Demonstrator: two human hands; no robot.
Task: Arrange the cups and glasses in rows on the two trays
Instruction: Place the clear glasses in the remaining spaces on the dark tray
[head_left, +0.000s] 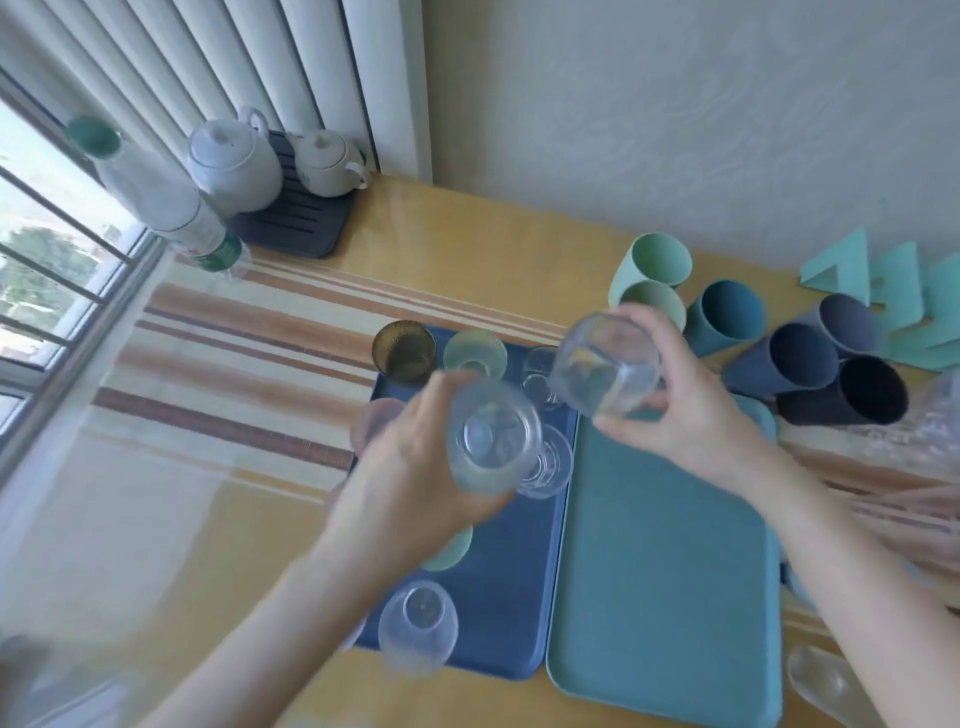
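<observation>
We hold two clear glasses above the trays. The blue tray (498, 613) carries several glasses, among them an amber glass (404, 349) at its far corner; the teal tray (665, 571) beside it lies bare. Coloured cups (810, 358) crowd its far right. Our left hand (415, 483) grips one glass (491, 439), our right hand (691, 410) another (605, 366).

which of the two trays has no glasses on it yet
The teal tray, on the right. Its surface is bare, while the dark blue tray beside it already carries several glasses.
</observation>
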